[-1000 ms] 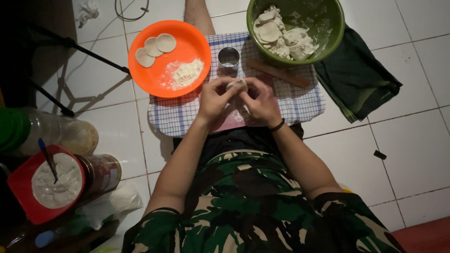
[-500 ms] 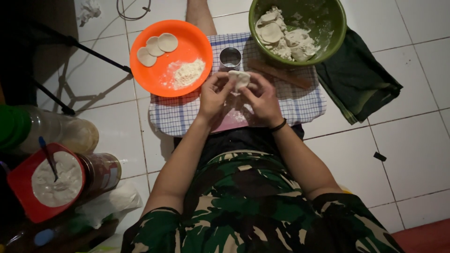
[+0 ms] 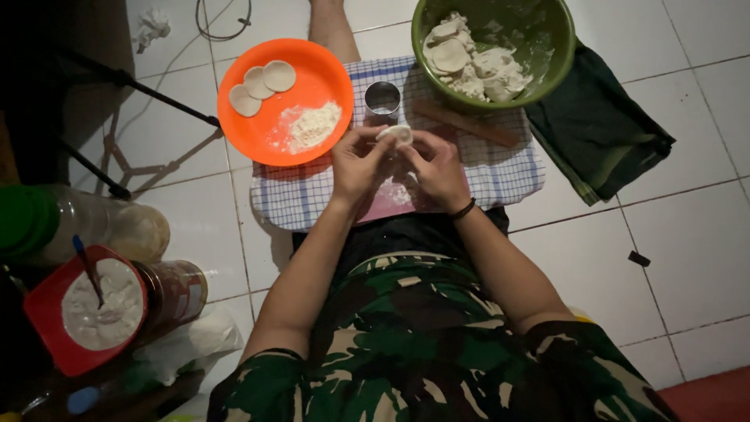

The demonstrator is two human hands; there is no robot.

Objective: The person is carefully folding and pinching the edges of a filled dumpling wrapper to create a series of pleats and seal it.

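White dough, a small round piece (image 3: 397,134), sits up at the fingertips of both hands, near the top middle of the frame. The left hand (image 3: 359,160) and the right hand (image 3: 439,166) each pinch an edge of it, so both grips are pressed onto the dough.

A second ago the hands were lower and closer together, and the dough was tucked between them. Now it is lifted a little and shows more clearly, just below the metal cup (image 3: 382,98). It looks like the piece is being pressed flat or shaped at its rim.

Under the hands lies a pink mat (image 3: 391,205) dusted with flour, on a blue checked cloth (image 3: 291,197) spread on the white tiled floor (image 3: 680,258). A wooden rolling pin (image 3: 466,123) lies just to the right of the cup. In the upper left is an orange plate (image 3: 312,74) with three flat dough rounds (image 3: 261,81) and a heap of flour (image 3: 309,126). In the upper right is a green bowl (image 3: 556,62) full of dough lumps, and a dark green cloth (image 3: 598,133) beside it. At the lower left is a red tub (image 3: 47,337) of white stuff with a spoon.
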